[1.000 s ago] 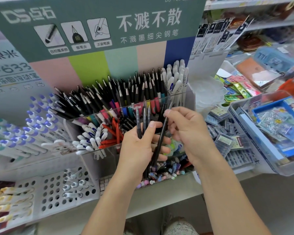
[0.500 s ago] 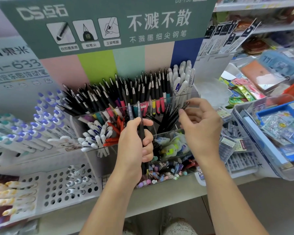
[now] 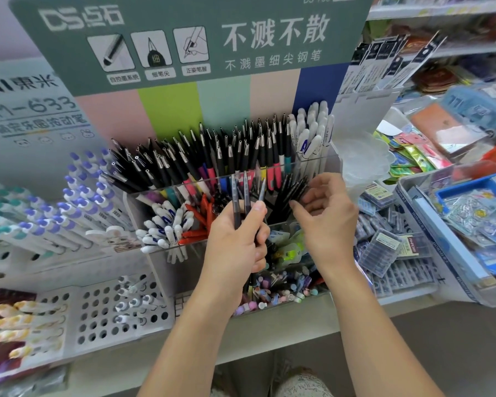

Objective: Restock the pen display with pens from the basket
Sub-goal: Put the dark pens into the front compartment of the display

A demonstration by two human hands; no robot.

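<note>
Because the left hand [image 3: 236, 239] serves as the supply, its fingers are curled tight round a small bundle of dark pens [image 3: 245, 196], tips fanned upward just in front of the clear pen display [image 3: 161, 253], so single pens can be drawn off. To the right of that bundle, the right hand [image 3: 324, 222] reaches into the display's middle tier, fingertips pinching the ends of black pens [image 3: 291, 191] that lean in the compartment, apparently to seat or straighten them. Those pens are slim, matte black, with tapered ends. Behind them, the display's back tier is packed with black-and-colour pens standing upright. No basket is clearly identifiable in view.
</note>
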